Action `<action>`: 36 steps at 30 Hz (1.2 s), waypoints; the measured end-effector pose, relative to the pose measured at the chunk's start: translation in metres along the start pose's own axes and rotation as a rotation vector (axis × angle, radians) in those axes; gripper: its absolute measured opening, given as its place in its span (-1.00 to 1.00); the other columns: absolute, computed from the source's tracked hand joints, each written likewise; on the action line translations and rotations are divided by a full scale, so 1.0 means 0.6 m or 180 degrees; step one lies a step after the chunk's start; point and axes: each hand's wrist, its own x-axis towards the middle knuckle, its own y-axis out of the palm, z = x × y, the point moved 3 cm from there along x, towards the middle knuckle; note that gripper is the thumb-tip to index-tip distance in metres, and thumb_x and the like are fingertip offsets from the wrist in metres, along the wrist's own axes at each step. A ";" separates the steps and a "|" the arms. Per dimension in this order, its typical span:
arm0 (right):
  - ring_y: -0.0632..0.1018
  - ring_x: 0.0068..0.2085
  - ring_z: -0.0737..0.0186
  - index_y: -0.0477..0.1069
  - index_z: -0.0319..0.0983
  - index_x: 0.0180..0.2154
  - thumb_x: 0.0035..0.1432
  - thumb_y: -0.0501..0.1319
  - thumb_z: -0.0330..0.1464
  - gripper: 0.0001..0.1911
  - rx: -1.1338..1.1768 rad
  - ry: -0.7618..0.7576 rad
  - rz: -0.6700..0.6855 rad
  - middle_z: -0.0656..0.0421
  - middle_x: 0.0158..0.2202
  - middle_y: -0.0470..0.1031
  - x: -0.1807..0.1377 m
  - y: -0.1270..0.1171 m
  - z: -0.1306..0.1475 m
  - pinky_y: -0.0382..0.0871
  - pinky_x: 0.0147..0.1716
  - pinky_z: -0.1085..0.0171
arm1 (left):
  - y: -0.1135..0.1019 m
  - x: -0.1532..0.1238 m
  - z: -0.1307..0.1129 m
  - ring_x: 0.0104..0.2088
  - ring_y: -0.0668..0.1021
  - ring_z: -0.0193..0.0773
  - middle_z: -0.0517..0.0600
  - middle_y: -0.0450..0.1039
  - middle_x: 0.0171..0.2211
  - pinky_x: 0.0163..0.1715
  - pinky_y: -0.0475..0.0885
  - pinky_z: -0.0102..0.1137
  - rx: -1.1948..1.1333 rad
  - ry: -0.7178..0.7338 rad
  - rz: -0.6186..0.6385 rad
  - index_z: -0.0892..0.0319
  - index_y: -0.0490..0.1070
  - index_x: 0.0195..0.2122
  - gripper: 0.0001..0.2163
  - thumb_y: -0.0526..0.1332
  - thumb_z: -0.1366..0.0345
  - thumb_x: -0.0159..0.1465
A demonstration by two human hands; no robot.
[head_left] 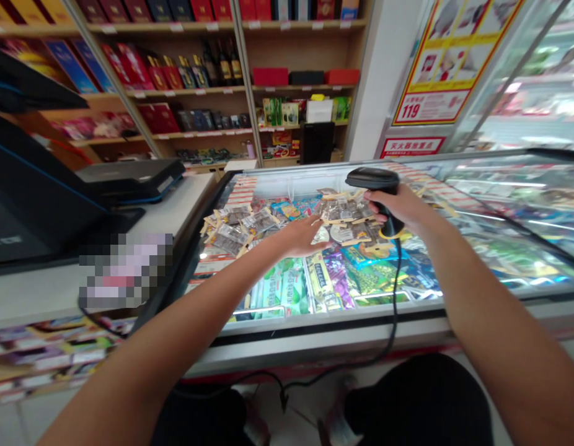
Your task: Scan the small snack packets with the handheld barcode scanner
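Observation:
My right hand [401, 203] is wrapped round the grip of a black barcode scanner [371, 179], held above the glass top of a chest freezer [333, 323]. The scanner's cable hangs from its base over the freezer's front edge. My left hand [302, 239] reaches over the glass with fingers stretched out, among small clear packets [345, 207] of dark contents; whether it touches one I cannot tell. More such packets [235, 236] lie to its left. Through the glass show colourful frozen-food bags [280, 286] below my left hand.
On the left counter [175, 207] stand a black checkout machine [40, 198] and a blurred-out item [129, 269]. Shelves [185, 93] of boxes and bottles line the back. A black cable [284, 390] hangs near my legs. A second freezer section [514, 217] extends right.

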 end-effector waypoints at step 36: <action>0.28 -0.60 0.40 0.36 -0.22 -0.58 0.00 0.47 -0.11 -0.57 -0.1642 0.0052 0.2682 0.27 -0.64 0.29 -0.049 0.049 -0.003 0.12 -0.65 0.36 | -0.021 -0.192 0.009 0.08 0.51 -0.02 0.14 0.39 0.12 0.10 0.45 -0.14 -0.0331 0.0791 -0.0311 0.09 0.51 0.08 -0.59 0.18 0.46 0.21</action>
